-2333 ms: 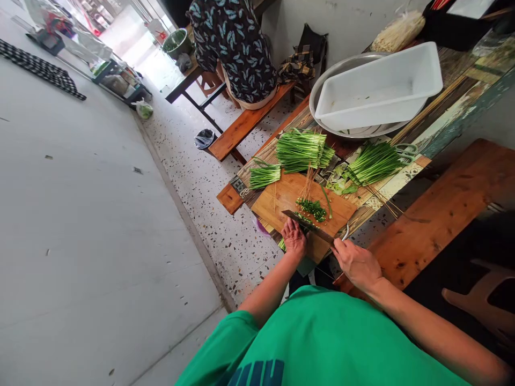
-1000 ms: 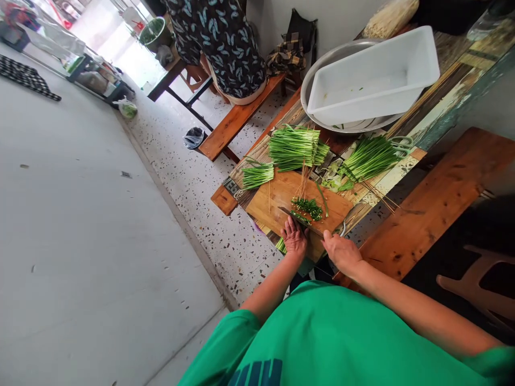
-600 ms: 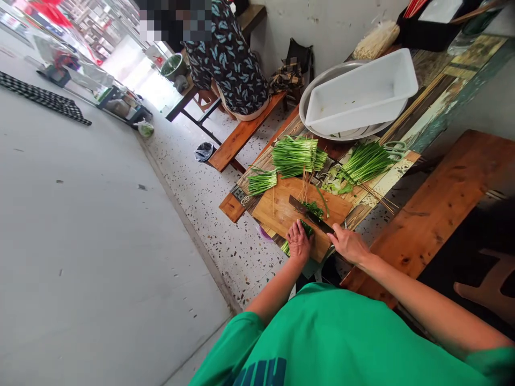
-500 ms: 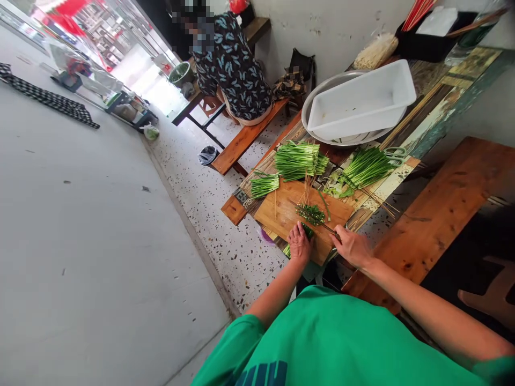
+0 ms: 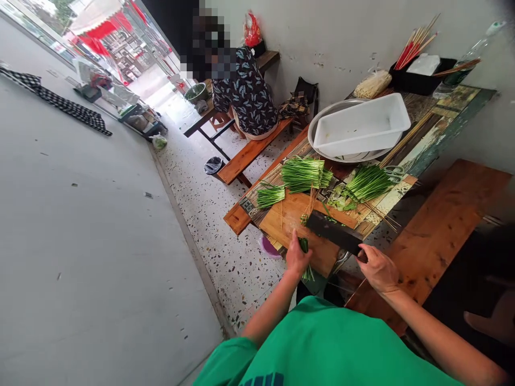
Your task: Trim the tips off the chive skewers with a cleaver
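My right hand [image 5: 379, 269] is closed round the handle of a dark, broad-bladed cleaver [image 5: 333, 231], its flat side turned up over the cutting board [image 5: 276, 217]. Bits of chopped green chives [image 5: 330, 219] peek out past the blade, which hides the rest of the pile. At the board's near edge, my left hand [image 5: 296, 258] grips a small bunch of chives [image 5: 308, 273], whose stems stick out below the palm. Thin bamboo skewers [image 5: 311, 199] lie on the board's far side, beside bunched chives [image 5: 302, 174].
Behind the board, a white plastic tub [image 5: 362, 126] rests in a metal basin [image 5: 313, 120]. More skewered chives [image 5: 368, 182] and scissors [image 5: 396, 171] lie right. A wooden bench [image 5: 446, 230] runs along the right. Another person [image 5: 251, 96] sits at a farther table.
The cleaver has turned from edge-on to flat, covering the chopped chives, and my right hand has shifted right and nearer. My left hand has drawn slightly nearer with the bunch. The view has tilted.
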